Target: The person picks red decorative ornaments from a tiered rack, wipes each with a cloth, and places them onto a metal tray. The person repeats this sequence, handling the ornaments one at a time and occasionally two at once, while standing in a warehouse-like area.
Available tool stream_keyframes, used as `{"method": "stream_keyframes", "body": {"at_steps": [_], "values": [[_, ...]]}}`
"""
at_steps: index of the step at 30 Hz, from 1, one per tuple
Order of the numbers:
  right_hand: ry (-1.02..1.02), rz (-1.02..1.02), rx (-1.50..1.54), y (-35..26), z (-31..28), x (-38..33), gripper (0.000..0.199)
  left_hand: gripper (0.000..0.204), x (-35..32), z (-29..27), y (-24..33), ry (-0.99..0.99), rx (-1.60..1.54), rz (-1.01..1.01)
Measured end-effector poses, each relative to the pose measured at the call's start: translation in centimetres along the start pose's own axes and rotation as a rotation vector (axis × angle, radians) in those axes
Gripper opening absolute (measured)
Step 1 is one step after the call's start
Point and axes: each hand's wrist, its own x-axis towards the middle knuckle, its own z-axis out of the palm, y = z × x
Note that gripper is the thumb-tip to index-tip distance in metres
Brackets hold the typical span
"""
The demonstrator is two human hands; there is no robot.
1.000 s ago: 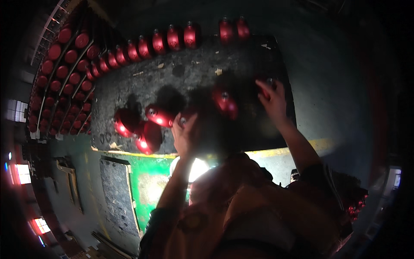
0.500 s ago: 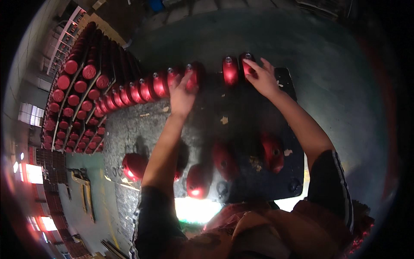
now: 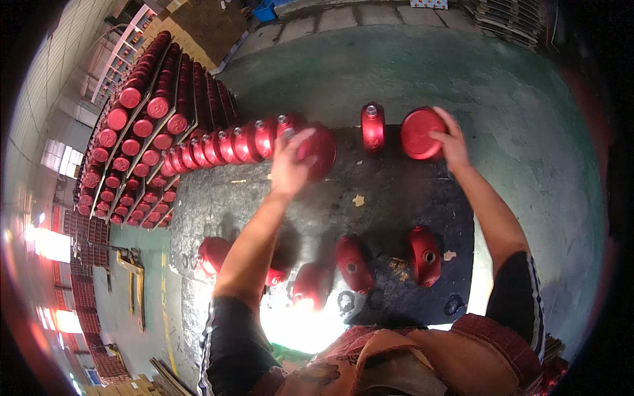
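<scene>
My left hand (image 3: 290, 165) grips a red extinguisher cylinder (image 3: 321, 156) at the right end of a row; it is tipped so that its round base shows. Farther right, my right hand (image 3: 453, 146) has its fingers around another red extinguisher cylinder (image 3: 419, 134), its flat base likewise turned up toward me. Between the two stands a single upright cylinder (image 3: 373, 129) with a bare metal neck on top. The row of upright cylinders (image 3: 224, 146) runs left along the far edge of the dark, scuffed table (image 3: 317, 204).
Along the table's near side are several more red cylinders (image 3: 354, 264), some with a dark neck opening showing. At the left rises a big stack of red cylinders (image 3: 145, 138) lying in layers between boards. A yellow pallet jack (image 3: 132, 277) stands on the green floor beyond.
Both hands had been on upright cylinders; now each holds one tipped base-up. My right hand has moved right, away from the single standing cylinder. The whole view has shifted slightly.
</scene>
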Motion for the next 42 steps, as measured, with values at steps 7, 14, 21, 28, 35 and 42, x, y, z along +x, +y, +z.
{"method": "stream_keyframes", "body": {"at_steps": [7, 14, 21, 28, 35, 42], "values": [[-0.136, 0.088, 0.629, -14.2, -2.5, -14.3, 0.074, 0.067, -20.7, -18.3, 4.4, 0.349, -1.040, -0.345], [-0.386, 0.626, 0.899, -18.4, 11.2, -34.8, 0.066, 0.073, -43.8, -18.9, 6.8, 0.700, -1.451, -0.572], [-0.911, 0.902, 1.186, -9.6, 26.3, -49.4, 0.047, 0.073, -62.6, -14.8, 4.4, 0.823, -1.809, -0.790], [-1.116, 0.712, 1.214, -7.0, 34.3, -57.0, 0.052, 0.072, -72.6, -12.0, 1.0, 0.929, -2.081, -0.823], [-1.217, 0.287, 0.960, -7.3, 37.1, -61.0, 0.060, 0.071, -75.8, -10.0, -2.5, 0.960, -2.277, -0.756], [-0.922, 0.117, 0.492, -8.9, 31.3, -59.0, 0.051, 0.071, -75.5, -8.5, -7.2, 0.833, -2.432, -0.744]]}}
